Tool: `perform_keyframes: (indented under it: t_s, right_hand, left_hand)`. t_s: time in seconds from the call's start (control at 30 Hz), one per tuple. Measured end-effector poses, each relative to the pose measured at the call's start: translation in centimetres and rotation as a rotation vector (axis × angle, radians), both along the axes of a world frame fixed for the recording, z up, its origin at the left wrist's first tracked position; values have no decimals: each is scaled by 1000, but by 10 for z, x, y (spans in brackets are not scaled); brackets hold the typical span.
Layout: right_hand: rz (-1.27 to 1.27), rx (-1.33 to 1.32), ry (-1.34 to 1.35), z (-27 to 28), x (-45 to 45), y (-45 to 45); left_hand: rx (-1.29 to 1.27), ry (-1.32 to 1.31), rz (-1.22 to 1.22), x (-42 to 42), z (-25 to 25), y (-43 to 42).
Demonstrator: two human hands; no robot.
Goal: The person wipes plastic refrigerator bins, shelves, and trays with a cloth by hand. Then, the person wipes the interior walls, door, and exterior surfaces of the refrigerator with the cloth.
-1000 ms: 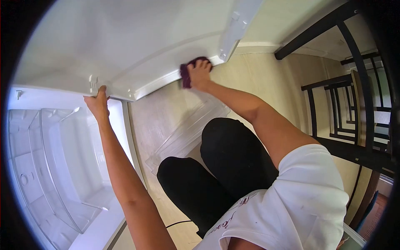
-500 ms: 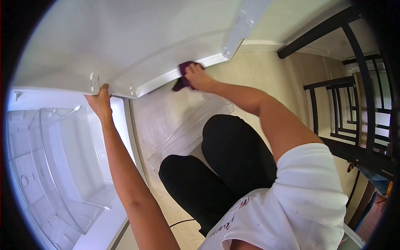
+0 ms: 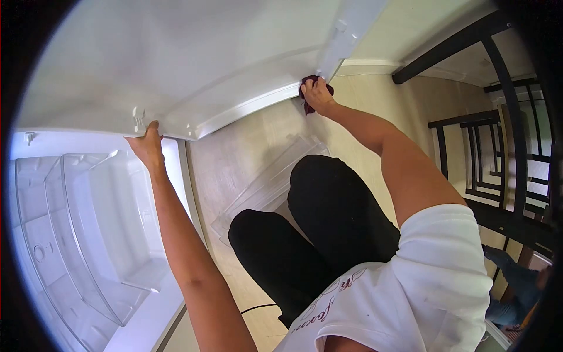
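Observation:
A dark maroon cloth (image 3: pixel 308 107) is bunched under my right hand (image 3: pixel 318 95), whose fingers press it against the lower edge of the white fridge door (image 3: pixel 234 64), close to the door's outer corner. My left hand (image 3: pixel 148 146) grips the same door's edge near the hinge side, thumb up beside a small white bracket (image 3: pixel 139 119). Behind and below that hand is the lit fridge interior (image 3: pixel 111 217), with clear shelves or drawers. Part of the cloth hangs below my right fingers.
A clear plastic bin (image 3: pixel 270 176) lies on the pale floor (image 3: pixel 229 158) in front of my knees. Black metal furniture frames (image 3: pixel 510 117) stand at the right. A thin black cable (image 3: pixel 258 307) runs by my leg. Another person in blue-grey clothing (image 3: pixel 516 278) appears at the lower right.
My right hand and the cloth have slid rightward along the door's edge to its corner. My left hand keeps its grip. The other person has come further into view at the lower right.

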State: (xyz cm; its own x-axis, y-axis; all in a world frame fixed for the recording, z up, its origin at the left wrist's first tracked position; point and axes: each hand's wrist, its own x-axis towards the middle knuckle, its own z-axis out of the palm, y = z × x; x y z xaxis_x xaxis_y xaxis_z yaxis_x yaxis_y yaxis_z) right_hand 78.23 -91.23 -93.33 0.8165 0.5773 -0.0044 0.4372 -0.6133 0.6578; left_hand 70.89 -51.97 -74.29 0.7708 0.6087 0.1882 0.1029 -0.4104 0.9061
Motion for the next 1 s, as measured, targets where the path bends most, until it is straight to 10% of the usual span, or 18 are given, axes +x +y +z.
perform_keyframes:
  t_s: [0.27, 0.4, 0.47, 0.57, 0.63, 0.73, 0.83, 1.0]
  right_hand:
    - [10, 239, 19, -3, 1, -11]
    - [-540, 688, 766, 52, -20, -38]
    - [-533, 521, 712, 66, -33, -66]
    - [-867, 1294, 998, 42, -45, -96]
    - [-1092, 2268, 1059, 39, -56, -80]
    - [-860, 2557, 755, 29, -50, -27]
    - [-913, 1188, 322, 20, -34, 12]
    - [-1094, 1221, 407, 8, -6, 34]
  left_hand:
    - [2, 31, 42, 2, 1, -4]
    - [34, 31, 65, 1, 6, -11]
    - [35, 35, 81, 0, 6, -11]
    - [6, 18, 61, 1, 2, -6]
    - [17, 33, 53, 3, 1, -5]
    - [18, 11, 49, 3, 2, -6]
    - [-13, 10, 20, 3, 0, -4]
    - [-21, 28, 5, 4, -1, 1]
